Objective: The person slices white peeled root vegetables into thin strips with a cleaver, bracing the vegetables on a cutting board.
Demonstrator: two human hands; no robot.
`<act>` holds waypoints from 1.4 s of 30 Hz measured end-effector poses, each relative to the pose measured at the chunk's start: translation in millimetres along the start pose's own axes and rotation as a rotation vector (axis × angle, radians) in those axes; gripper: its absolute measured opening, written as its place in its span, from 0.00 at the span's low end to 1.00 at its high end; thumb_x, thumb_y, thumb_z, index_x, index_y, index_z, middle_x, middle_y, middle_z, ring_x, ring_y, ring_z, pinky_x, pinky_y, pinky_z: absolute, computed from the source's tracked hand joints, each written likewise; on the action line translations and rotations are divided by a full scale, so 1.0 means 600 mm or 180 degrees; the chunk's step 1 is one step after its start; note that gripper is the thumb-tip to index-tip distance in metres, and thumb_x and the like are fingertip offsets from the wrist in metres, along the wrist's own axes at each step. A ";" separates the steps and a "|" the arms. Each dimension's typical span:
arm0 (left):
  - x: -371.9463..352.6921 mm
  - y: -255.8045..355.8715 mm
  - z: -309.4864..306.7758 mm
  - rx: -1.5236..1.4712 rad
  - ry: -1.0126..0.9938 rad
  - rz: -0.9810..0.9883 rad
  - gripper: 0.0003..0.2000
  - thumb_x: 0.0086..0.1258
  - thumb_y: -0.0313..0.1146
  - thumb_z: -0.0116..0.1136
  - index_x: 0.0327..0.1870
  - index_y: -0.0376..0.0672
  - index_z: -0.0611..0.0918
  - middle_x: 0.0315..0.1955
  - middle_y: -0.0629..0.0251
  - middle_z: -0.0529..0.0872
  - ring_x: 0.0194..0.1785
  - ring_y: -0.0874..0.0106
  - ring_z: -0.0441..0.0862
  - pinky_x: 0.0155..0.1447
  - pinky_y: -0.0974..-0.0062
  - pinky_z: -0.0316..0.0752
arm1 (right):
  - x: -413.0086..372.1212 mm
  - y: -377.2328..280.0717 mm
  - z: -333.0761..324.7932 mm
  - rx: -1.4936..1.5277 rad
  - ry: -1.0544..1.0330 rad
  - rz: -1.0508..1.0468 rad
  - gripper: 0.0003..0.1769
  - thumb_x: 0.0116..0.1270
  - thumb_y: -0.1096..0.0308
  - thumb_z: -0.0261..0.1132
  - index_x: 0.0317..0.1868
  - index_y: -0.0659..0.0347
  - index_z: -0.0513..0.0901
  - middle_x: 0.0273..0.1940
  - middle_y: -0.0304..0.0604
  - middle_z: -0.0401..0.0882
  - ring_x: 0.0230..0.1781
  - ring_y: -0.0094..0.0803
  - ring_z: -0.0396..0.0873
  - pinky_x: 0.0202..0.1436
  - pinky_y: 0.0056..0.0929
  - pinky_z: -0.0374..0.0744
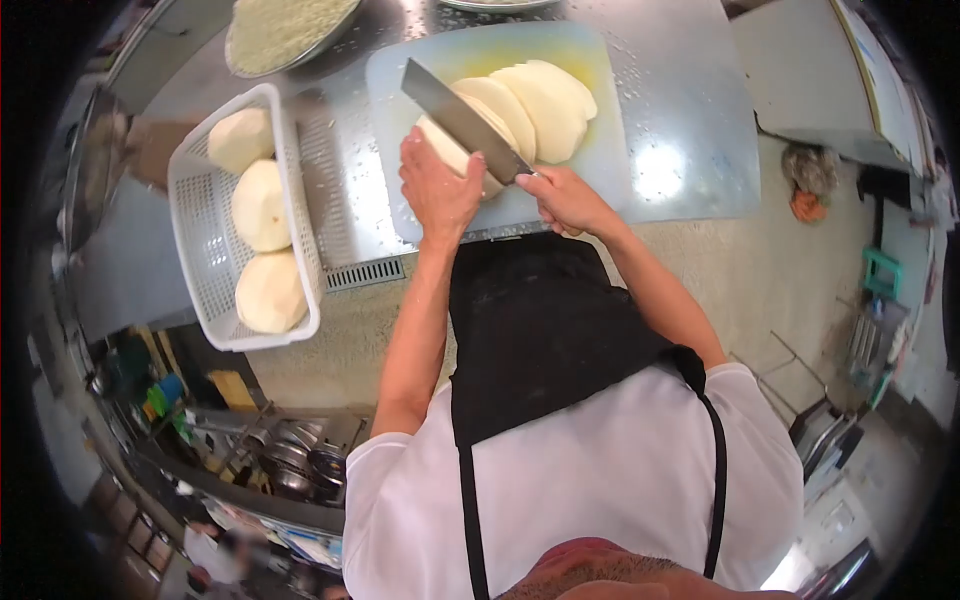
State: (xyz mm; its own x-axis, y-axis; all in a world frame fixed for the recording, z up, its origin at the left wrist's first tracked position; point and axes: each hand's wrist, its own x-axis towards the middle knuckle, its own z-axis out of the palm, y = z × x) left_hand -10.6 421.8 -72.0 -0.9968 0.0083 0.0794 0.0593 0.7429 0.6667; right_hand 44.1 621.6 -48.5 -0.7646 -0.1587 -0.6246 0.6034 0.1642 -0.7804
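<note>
My right hand [572,200] is wrapped round the handle of a cleaver [462,118], whose broad blade points up and left over the cutting board [590,195]. Against the blade's left side lies a pale peeled root vegetable piece [441,143]. My left hand [437,192] presses on that piece, fingers on its outer side and thumb close to the blade. Right of the cleaver, overlapping slices [548,108] of the same vegetable fan out across the board. How deep the edge sits in the piece cannot be seen.
A white plastic basket [190,250] holding 3 peeled round vegetables [262,207] stands at left. A metal bowl [337,35] of finely cut pale bits sits at the back left of the steel table [690,100]. Another metal vessel [500,6] shows at the top edge.
</note>
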 end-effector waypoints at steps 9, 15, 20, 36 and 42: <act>0.008 0.001 -0.004 0.0188 -0.0121 -0.0428 0.44 0.55 0.37 0.68 0.77 0.37 0.65 0.68 0.40 0.71 0.68 0.39 0.71 0.68 0.43 0.73 | 0.006 0.026 0.012 -0.0135 0.0168 -0.0356 0.21 0.80 0.50 0.57 0.38 0.61 0.75 0.19 0.38 0.73 0.12 0.27 0.72 0.16 0.29 0.68; 0.022 -0.093 -0.027 -0.0060 0.0120 0.0252 0.37 0.60 0.34 0.65 0.76 0.41 0.72 0.59 0.48 0.84 0.62 0.49 0.81 0.69 0.52 0.76 | -0.008 0.033 0.020 -0.0043 0.0190 -0.0486 0.21 0.81 0.51 0.59 0.41 0.63 0.77 0.19 0.38 0.73 0.12 0.25 0.71 0.17 0.28 0.69; 0.012 -0.150 -0.106 -0.4753 0.0325 -0.1477 0.33 0.68 0.25 0.57 0.79 0.40 0.69 0.62 0.52 0.82 0.59 0.62 0.85 0.62 0.64 0.84 | -0.015 0.033 0.017 0.0006 0.0158 -0.0646 0.21 0.80 0.51 0.60 0.47 0.65 0.79 0.18 0.38 0.73 0.12 0.25 0.71 0.17 0.28 0.69; 0.096 -0.320 -0.319 0.1497 0.0449 0.0603 0.28 0.83 0.47 0.50 0.74 0.34 0.73 0.65 0.42 0.79 0.68 0.44 0.74 0.71 0.47 0.67 | -0.060 0.045 0.013 0.0014 0.0344 -0.0904 0.25 0.77 0.53 0.63 0.59 0.69 0.82 0.19 0.38 0.75 0.16 0.25 0.74 0.22 0.29 0.73; 0.084 -0.241 -0.270 0.2007 0.0612 0.0145 0.29 0.81 0.46 0.53 0.74 0.35 0.71 0.71 0.44 0.74 0.72 0.42 0.70 0.75 0.47 0.64 | -0.115 0.075 -0.026 0.0212 0.0955 -0.1253 0.25 0.77 0.58 0.64 0.63 0.72 0.80 0.20 0.36 0.75 0.17 0.21 0.73 0.22 0.25 0.72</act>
State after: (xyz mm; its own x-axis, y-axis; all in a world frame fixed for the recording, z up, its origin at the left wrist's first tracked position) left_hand -60.9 206.6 -44.3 -0.9633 -0.0274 0.2671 0.0002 0.9947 0.1025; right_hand 120.4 654.8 -39.9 -0.9628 0.0927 -0.2537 0.2614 0.0841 -0.9616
